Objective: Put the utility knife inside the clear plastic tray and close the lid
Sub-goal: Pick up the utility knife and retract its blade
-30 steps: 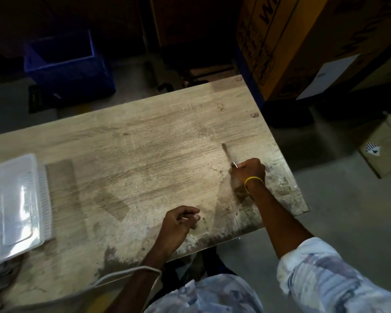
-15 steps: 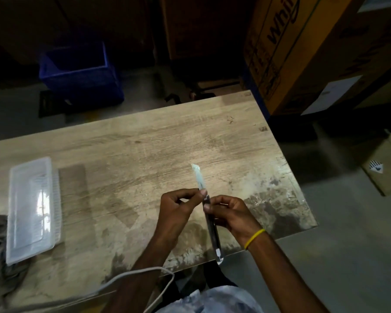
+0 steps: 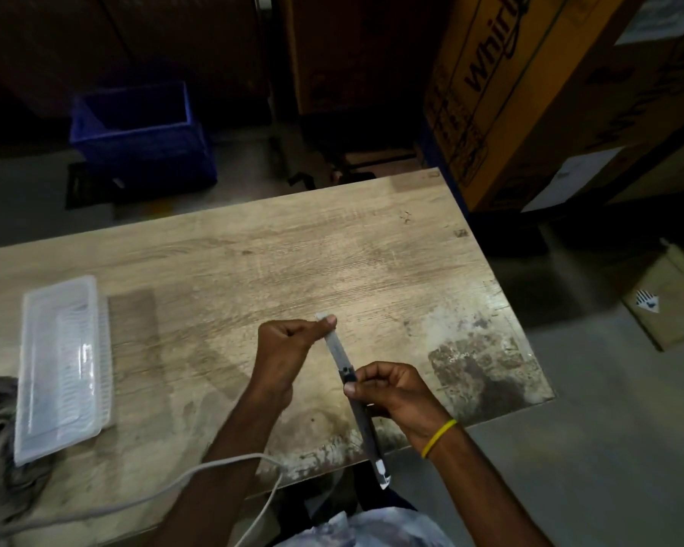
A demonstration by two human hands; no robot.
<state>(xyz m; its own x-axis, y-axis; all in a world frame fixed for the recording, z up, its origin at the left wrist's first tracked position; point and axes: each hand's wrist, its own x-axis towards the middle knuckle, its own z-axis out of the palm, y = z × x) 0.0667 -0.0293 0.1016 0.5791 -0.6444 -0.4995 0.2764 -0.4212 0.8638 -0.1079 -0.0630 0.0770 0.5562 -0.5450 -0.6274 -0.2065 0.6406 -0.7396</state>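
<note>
While seemingly blade-out, utility knife (image 3: 355, 392) pinched between left hand (image 3: 289, 351) and right hand (image 3: 395, 392).

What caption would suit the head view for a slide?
Both hands, left hand and right hand, hold the utility knife above the table; the clear plastic tray lies closed.

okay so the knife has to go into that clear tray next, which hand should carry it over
Probably the left. The clear plastic tray lies at the table's left end, on the left hand's side. That hand pinches the blade tip of the utility knife, so it should regrip the handle first. The right hand would have to cross over.
</note>
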